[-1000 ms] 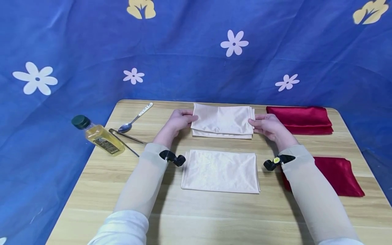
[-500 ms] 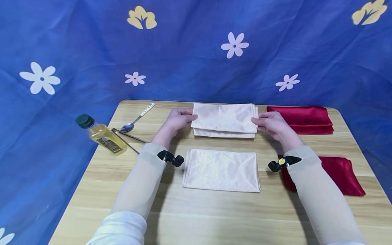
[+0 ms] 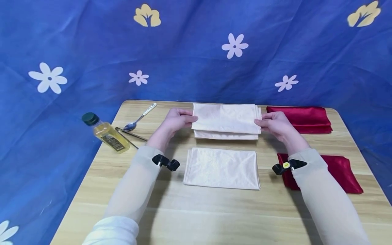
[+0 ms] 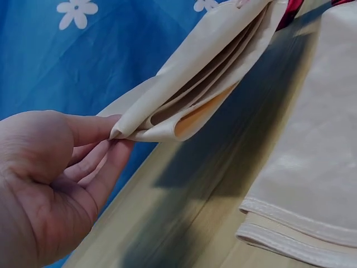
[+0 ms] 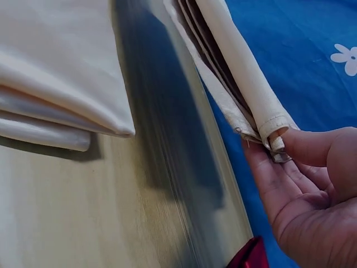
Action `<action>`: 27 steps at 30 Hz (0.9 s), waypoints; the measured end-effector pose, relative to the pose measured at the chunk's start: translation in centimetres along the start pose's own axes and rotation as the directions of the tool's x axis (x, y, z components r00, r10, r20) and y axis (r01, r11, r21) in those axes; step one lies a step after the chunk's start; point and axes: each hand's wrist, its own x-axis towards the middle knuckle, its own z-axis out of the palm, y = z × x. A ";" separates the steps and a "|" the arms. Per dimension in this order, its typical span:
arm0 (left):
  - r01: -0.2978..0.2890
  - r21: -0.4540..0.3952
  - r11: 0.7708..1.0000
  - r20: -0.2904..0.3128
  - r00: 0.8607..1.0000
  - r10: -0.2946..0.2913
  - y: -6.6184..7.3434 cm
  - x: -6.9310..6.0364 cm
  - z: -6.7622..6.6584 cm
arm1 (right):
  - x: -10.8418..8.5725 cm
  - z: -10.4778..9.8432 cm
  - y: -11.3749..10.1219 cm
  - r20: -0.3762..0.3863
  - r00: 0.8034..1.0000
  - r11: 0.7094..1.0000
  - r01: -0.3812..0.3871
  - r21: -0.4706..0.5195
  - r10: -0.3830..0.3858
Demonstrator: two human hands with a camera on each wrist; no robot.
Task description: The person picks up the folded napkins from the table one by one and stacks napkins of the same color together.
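A folded cream cloth (image 3: pixel 226 117) is held at both ends near the table's back edge. The left hand (image 3: pixel 177 119) pinches its left end between thumb and fingers; in the left wrist view that hand (image 4: pixel 61 167) grips a corner, and the layers hang raised over the table. At the other end the right hand (image 3: pixel 275 125) pinches the edge, and the right wrist view shows this hand (image 5: pixel 312 190) with its thumb over the stacked layers. In front lies a second folded cream cloth (image 3: pixel 222 168), flat on the wood and touched by neither hand.
Two folded dark red cloths lie at the right, one at the back (image 3: pixel 309 119) and one nearer (image 3: pixel 340 172), partly behind the right forearm. On the left are an oil bottle (image 3: pixel 111 137) with a green cap, a spoon (image 3: pixel 130 126) and a thin metal utensil (image 3: pixel 134 135).
The right hand has moved slightly rightward with its end of the cloth, which now spans wider. The left hand keeps its pinch. The head view has shifted a little.
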 end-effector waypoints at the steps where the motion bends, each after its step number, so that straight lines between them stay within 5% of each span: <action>1: -0.002 0.000 1.000 -0.001 1.000 0.002 0.1 -0.3 0.0 | -0.2 0.0 0.0 -0.001 1.000 1.000 0.003 -0.003 -0.003; 18: -0.015 0.025 1.000 0.024 1.000 0.014 0.7 -3.9 -0.7 | -3.3 0.6 0.2 -0.010 0.999 0.993 0.042 -0.114 -0.043; 27: -0.046 -0.060 0.997 0.050 0.998 0.049 0.3 -5.6 -1.0 | -4.9 1.1 0.0 0.012 0.998 0.998 0.059 -0.021 -0.059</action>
